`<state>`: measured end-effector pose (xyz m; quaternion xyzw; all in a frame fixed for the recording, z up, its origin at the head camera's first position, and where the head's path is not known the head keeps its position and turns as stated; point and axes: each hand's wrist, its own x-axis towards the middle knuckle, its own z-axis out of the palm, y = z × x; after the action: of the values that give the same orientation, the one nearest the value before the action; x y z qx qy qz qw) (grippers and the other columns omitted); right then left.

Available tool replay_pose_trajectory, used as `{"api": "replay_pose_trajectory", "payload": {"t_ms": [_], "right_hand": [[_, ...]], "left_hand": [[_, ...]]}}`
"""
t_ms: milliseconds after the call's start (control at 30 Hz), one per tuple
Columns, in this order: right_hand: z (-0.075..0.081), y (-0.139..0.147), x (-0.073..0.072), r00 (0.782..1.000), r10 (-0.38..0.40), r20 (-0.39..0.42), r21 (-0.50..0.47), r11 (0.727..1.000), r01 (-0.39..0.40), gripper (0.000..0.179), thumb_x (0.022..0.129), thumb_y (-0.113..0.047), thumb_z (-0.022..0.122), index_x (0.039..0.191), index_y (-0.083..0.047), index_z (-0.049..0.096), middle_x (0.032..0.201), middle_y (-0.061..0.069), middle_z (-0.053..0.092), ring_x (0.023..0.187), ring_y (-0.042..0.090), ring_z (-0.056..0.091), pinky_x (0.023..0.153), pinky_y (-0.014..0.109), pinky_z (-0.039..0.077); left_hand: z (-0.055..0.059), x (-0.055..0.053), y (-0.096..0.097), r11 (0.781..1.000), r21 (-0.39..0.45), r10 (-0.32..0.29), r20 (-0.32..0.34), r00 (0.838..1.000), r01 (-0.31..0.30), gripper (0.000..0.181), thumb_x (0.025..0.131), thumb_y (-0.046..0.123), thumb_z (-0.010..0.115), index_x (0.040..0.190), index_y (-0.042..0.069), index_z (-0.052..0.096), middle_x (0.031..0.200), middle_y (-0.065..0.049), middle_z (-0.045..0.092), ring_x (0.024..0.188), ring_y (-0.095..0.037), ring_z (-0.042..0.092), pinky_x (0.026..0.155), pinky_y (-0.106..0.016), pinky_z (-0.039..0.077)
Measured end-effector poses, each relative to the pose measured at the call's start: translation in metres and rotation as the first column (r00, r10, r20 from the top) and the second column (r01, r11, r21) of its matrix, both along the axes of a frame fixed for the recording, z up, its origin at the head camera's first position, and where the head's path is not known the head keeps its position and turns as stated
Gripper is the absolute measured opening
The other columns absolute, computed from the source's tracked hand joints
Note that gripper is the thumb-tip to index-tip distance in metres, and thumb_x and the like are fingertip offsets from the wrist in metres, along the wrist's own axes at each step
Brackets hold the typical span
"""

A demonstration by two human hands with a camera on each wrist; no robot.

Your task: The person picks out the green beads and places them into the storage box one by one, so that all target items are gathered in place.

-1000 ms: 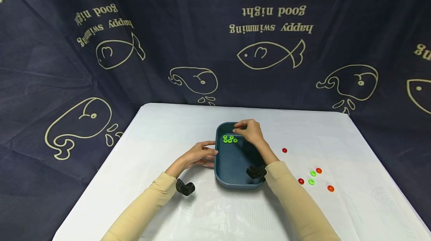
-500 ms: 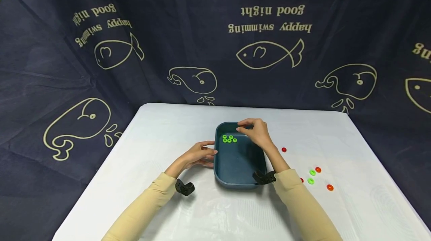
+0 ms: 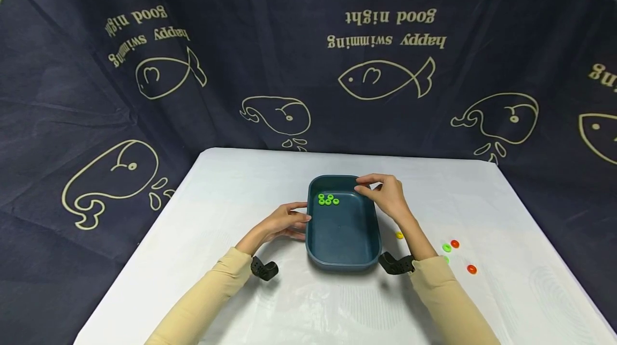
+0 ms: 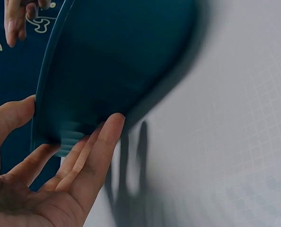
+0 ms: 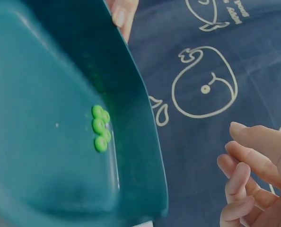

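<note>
A dark blue-green rectangular box (image 3: 343,235) stands on the white table. Several small green rings (image 3: 329,200) lie grouped inside it near its far left corner. At the box's left side is my left hand (image 3: 284,220); in the left wrist view its extended fingers (image 4: 95,161) rest against the outer wall, with the thumb by the rim. My right hand (image 3: 389,197) hovers over the far right corner. The right wrist view shows its fingers loosely bent with nothing between them, apart from the box.
Right of the box, partly beside the right forearm, lie a yellow ring (image 3: 399,235), a green ring (image 3: 446,247), another green ring half hidden by the sleeve, and two orange-red rings (image 3: 454,244). A dark printed cloth (image 3: 270,66) hangs behind the table.
My right hand has moved right, from above the inside of the box to its far right corner. The forearm now covers the red rings and uncovers a yellow one. The left hand stays put.
</note>
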<state>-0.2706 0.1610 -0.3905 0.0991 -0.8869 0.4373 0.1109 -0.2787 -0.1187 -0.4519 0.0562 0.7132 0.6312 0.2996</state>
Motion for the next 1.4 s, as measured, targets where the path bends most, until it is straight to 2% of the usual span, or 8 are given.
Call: {"api": "replay_pose_trajectory", "payload": {"t_ms": [433,667,833,933,1033,1133,1300,1400], "right_hand": [[-0.004,0.024,0.020,0.998,-0.063,0.021,0.021,0.998,0.063,0.027,0.084,-0.029,0.071,0.104,-0.011,0.073,0.102,0.009,0.072,0.066,0.012,0.059,0.058,0.021,0.050],[-0.008,0.043,0.032,0.993,-0.113,0.029,0.010,0.994,0.112,0.029,0.084,-0.033,0.070,0.105,-0.013,0.072,0.102,0.008,0.072,0.061,0.006,0.058,0.052,0.019,0.048],[-0.013,0.057,0.042,0.987,-0.147,0.057,0.004,0.989,0.147,0.032,0.083,-0.036,0.070,0.107,-0.014,0.072,0.101,0.007,0.072,0.060,0.014,0.061,0.046,0.020,0.042],[-0.016,0.063,0.046,0.985,-0.163,0.061,0.003,0.987,0.164,0.031,0.083,-0.036,0.070,0.106,-0.016,0.072,0.100,0.007,0.072,0.061,0.013,0.063,0.050,0.019,0.043],[-0.020,0.067,0.050,0.983,-0.176,0.053,0.001,0.984,0.176,0.031,0.083,-0.035,0.070,0.106,-0.015,0.072,0.097,0.008,0.073,0.059,0.005,0.062,0.054,0.018,0.045],[-0.022,0.072,0.053,0.978,-0.201,0.048,-0.004,0.979,0.201,0.031,0.083,-0.035,0.071,0.105,-0.014,0.072,0.092,0.000,0.073,0.058,0.001,0.059,0.055,0.018,0.046],[-0.024,0.083,0.061,0.966,-0.249,0.065,-0.006,0.968,0.250,0.034,0.083,-0.038,0.070,0.106,-0.014,0.072,0.083,-0.027,0.064,0.059,-0.001,0.057,0.053,0.019,0.046],[-0.024,0.091,0.066,0.958,-0.279,0.069,0.007,0.960,0.279,0.036,0.082,-0.040,0.070,0.106,-0.014,0.072,0.083,-0.028,0.063,0.059,0.000,0.057,0.053,0.018,0.045]], "left_hand": [[0.000,0.000,0.000,1.000,0.002,-0.004,-0.003,1.000,0.004,0.064,0.090,0.018,0.060,0.146,0.007,0.031,0.129,-0.026,0.051,0.094,-0.020,0.066,0.083,-0.043,0.060],[0.001,0.000,0.000,1.000,0.000,-0.004,-0.006,1.000,0.004,0.064,0.090,0.018,0.060,0.146,0.007,0.031,0.129,-0.026,0.052,0.094,-0.020,0.066,0.083,-0.043,0.060],[0.000,0.000,0.000,1.000,0.000,-0.003,-0.005,1.000,0.003,0.063,0.090,0.017,0.060,0.146,0.007,0.032,0.128,-0.025,0.053,0.091,-0.018,0.066,0.083,-0.043,0.060],[0.000,0.000,0.000,1.000,-0.001,-0.001,-0.005,1.000,0.001,0.063,0.091,0.017,0.060,0.146,0.008,0.032,0.128,-0.025,0.053,0.090,-0.017,0.066,0.083,-0.043,0.060],[0.000,0.001,0.000,1.000,-0.002,0.000,-0.003,1.000,0.000,0.063,0.091,0.018,0.060,0.146,0.008,0.032,0.128,-0.025,0.053,0.090,-0.017,0.066,0.083,-0.043,0.060],[-0.001,0.000,-0.001,1.000,0.000,-0.001,0.000,1.000,0.001,0.063,0.091,0.018,0.060,0.146,0.007,0.032,0.127,-0.025,0.053,0.091,-0.018,0.066,0.083,-0.043,0.060],[-0.001,0.000,0.000,1.000,-0.005,0.005,0.003,1.000,-0.005,0.063,0.090,0.017,0.061,0.145,0.007,0.033,0.127,-0.025,0.053,0.091,-0.019,0.067,0.082,-0.042,0.060],[0.001,0.001,0.001,1.000,-0.007,0.014,0.004,1.000,-0.014,0.062,0.090,0.017,0.061,0.145,0.009,0.034,0.126,-0.024,0.054,0.092,-0.019,0.066,0.082,-0.042,0.060]]}}
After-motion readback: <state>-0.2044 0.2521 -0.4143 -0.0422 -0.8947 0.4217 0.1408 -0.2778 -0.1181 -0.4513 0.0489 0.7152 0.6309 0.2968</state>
